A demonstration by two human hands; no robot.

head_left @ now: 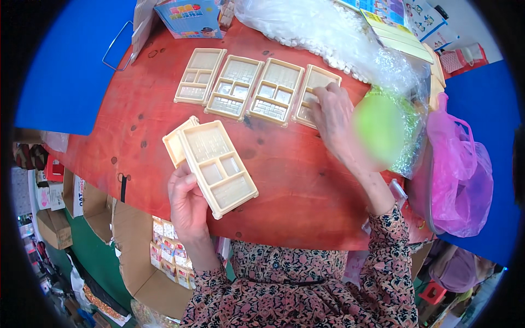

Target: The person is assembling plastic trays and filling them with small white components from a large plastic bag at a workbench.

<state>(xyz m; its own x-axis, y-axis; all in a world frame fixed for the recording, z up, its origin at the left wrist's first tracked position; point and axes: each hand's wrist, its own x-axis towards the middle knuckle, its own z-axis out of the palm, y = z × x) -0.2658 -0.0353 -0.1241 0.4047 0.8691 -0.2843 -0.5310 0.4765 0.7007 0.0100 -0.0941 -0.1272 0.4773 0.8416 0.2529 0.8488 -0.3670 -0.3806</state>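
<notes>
Nearer than the four-tray row, from afar I see the left hand grasping two overlapping cream plastic compartment trays. The right hand curls over the row's rightmost tray; I can't tell whether it grips. Beyond the row: crinkled clear film, knobbly white pieces.

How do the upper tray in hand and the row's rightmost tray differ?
The upper tray is in the left hand, over another tray; the rightmost tray lies on the red table.
The upper tray shows every compartment; the right hand partly hides the rightmost tray.
Both are cream and compartmented.
</notes>
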